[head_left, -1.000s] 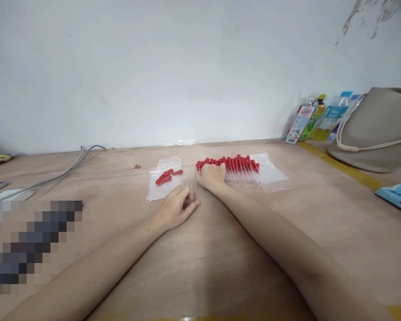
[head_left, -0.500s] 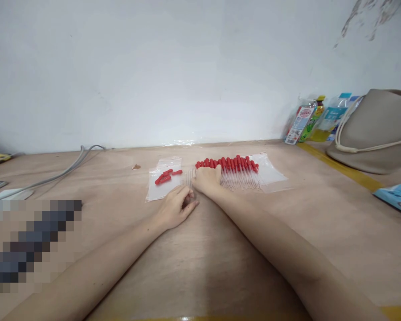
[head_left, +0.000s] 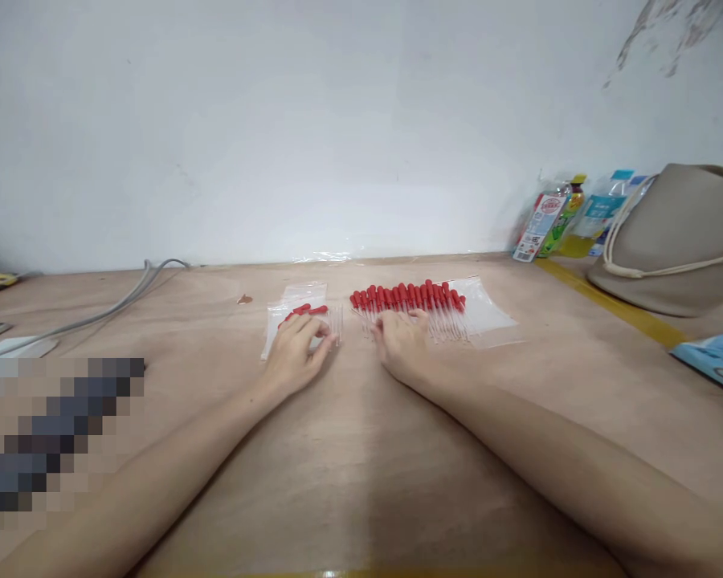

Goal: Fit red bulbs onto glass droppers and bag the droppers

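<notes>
My left hand (head_left: 296, 352) is over the left plastic bag (head_left: 272, 322), its fingers at the loose red rubber bulbs (head_left: 318, 310) and its thumb apart from them. Its fingertips are partly hidden. Beside it lie several bare clear glass tubes (head_left: 338, 319). My right hand (head_left: 402, 343) is pinched around a thin clear tube (head_left: 362, 317) that points left. Past that hand, a row of droppers with red bulbs (head_left: 410, 295) and clear stems lies side by side, partly on another clear bag (head_left: 488, 309).
Grey cables (head_left: 126, 301) run across the left of the wooden table (head_left: 337, 482). Drink bottles (head_left: 599, 213) and a carton (head_left: 541, 227) stand at the back right near a beige bag (head_left: 675, 241). A blue packet (head_left: 714, 357) lies at the right edge.
My left hand has moved up and left onto the loose red bulbs. My right hand has drawn back and right from the bare tubes, with a thin tube in its fingers.
</notes>
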`<action>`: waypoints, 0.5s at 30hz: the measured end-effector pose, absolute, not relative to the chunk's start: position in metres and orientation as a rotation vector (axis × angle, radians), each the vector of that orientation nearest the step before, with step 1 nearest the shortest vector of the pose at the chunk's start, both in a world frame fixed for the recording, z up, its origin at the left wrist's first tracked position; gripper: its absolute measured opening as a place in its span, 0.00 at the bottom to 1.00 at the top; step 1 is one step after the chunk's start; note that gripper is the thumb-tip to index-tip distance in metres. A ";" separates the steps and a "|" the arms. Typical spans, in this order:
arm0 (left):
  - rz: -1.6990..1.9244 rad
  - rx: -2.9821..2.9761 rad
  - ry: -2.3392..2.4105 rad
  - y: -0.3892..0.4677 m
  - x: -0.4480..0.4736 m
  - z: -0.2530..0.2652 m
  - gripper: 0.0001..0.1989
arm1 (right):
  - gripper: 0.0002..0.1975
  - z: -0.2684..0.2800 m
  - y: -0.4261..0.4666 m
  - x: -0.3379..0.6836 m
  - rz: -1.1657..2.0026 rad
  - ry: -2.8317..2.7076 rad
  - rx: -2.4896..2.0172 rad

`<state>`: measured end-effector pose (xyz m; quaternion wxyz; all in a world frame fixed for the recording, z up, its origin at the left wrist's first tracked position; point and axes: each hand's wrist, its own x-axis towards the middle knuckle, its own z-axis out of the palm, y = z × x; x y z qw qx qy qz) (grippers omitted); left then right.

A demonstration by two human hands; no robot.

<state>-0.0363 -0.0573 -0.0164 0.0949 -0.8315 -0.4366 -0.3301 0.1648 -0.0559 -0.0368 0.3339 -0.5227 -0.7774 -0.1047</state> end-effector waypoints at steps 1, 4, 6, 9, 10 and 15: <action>-0.957 -2.433 -1.307 -0.050 -0.041 -0.011 0.08 | 0.11 -0.041 -0.063 0.177 -0.266 -2.044 -1.293; -0.787 -2.396 -1.345 -0.020 -0.053 0.003 0.07 | 0.09 -0.046 -0.080 0.208 -0.176 -2.122 -1.113; -0.586 -2.465 -1.308 0.002 -0.058 0.009 0.09 | 0.10 -0.046 -0.085 0.221 -0.160 -2.142 -1.018; -0.313 -2.541 -1.307 0.028 -0.058 0.009 0.11 | 0.15 -0.046 -0.084 0.228 -0.202 -2.152 -0.976; -0.264 -2.567 -1.312 0.034 -0.057 0.008 0.11 | 0.16 -0.046 -0.082 0.228 -0.219 -2.161 -0.973; -0.281 -2.639 -1.307 0.044 -0.053 0.007 0.06 | 0.12 -0.045 -0.079 0.227 -0.242 -2.217 -0.976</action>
